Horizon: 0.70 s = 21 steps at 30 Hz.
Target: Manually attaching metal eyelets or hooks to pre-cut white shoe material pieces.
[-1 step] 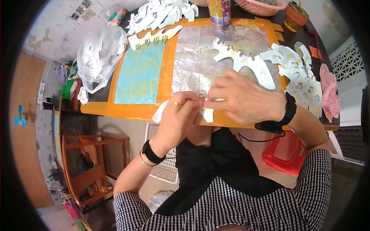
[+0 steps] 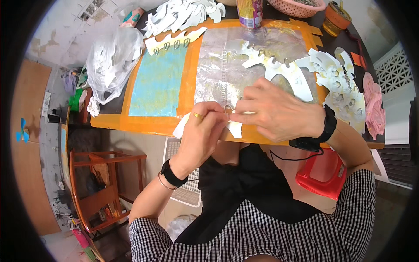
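Note:
At the table's front edge, a white cut-out piece [image 2: 235, 129] lies under my fingers, mostly hidden by them. My left hand [image 2: 201, 131], with a ring on one finger, pinches it with closed fingers. My right hand [image 2: 279, 113] is closed too, its fingertips meeting the left ones. A small metal loop [image 2: 228, 107] sticks up between the fingertips. Beyond my right hand lies a curved white cut-out [image 2: 279, 70] with metal loops along its edge. A white strip [image 2: 170, 43] carrying several such loops rests at the top of the blue sheet [image 2: 159, 85].
White cut-outs with loops [image 2: 338, 89] overlap at right, beside a pink cloth [image 2: 373, 105]. Behind stand a pile of white pieces [image 2: 183, 15], a printed cup [image 2: 249, 15], a pink basket [image 2: 299, 8] and an orange-brown pot [image 2: 337, 18]. A plastic bag [image 2: 114, 63] sits at left. A red stool [image 2: 322, 174] is below.

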Tool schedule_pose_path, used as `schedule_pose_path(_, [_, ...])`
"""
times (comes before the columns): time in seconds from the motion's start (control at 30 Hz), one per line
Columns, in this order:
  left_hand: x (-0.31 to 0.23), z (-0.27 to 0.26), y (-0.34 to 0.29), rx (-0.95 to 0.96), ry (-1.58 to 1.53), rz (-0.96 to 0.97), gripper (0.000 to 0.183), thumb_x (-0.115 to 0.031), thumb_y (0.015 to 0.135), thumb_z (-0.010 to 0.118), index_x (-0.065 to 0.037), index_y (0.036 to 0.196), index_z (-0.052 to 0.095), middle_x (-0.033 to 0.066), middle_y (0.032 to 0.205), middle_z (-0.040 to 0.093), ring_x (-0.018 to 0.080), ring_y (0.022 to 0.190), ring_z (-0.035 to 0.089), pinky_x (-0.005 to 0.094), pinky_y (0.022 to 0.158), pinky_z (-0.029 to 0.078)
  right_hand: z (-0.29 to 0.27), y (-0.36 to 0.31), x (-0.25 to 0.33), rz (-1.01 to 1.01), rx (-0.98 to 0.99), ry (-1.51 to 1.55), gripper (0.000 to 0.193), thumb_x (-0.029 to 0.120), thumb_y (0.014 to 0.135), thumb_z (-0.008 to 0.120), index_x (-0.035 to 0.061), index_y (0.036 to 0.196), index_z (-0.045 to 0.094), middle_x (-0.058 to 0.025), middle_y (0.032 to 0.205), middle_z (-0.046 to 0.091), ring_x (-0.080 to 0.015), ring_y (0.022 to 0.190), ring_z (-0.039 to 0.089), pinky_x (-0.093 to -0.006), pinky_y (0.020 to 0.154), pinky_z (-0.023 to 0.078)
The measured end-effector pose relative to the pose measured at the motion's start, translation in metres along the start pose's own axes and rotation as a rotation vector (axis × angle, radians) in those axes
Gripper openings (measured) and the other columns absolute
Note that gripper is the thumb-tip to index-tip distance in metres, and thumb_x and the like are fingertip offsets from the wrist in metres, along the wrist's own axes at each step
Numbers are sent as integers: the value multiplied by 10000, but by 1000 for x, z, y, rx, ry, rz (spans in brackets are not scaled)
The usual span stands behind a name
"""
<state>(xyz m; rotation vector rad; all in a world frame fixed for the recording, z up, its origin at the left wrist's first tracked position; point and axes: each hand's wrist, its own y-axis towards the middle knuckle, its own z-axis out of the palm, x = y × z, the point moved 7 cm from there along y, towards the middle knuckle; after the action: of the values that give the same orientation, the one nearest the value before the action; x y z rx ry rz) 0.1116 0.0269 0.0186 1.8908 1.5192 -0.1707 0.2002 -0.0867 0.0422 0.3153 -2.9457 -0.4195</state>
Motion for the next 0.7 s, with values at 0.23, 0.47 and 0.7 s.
schedule_pose_path(0.23, [14, -8, 1, -80, -250, -541, 251, -71, 849, 726, 25, 1035, 589, 207, 1366, 405, 334, 986, 573, 393, 882, 484, 1, 4, -1, 8, -10, 27, 239, 103, 779, 619, 38, 1001, 681, 4, 960, 587, -181, 961, 521, -339, 882, 381])
schedule_pose_path(0.47, [9, 1, 6, -97, -39, -477, 164, -86, 880, 703, 24, 921, 588, 214, 1299, 455, 342, 1075, 541, 410, 940, 455, 2, 4, 1, 33, -9, 55, 310, 74, 698, 652, 33, 1004, 675, -22, 954, 581, -206, 971, 530, -356, 897, 399])
schedule_pose_path(0.7, [2, 8, 0, -165, 102, -379, 116, -15, 885, 641, 22, 933, 543, 193, 1208, 478, 350, 1098, 508, 399, 946, 441, 3, 3, 1, 70, -40, 85, 209, 88, 731, 632, 15, 921, 680, -25, 916, 577, -195, 933, 525, -333, 849, 393])
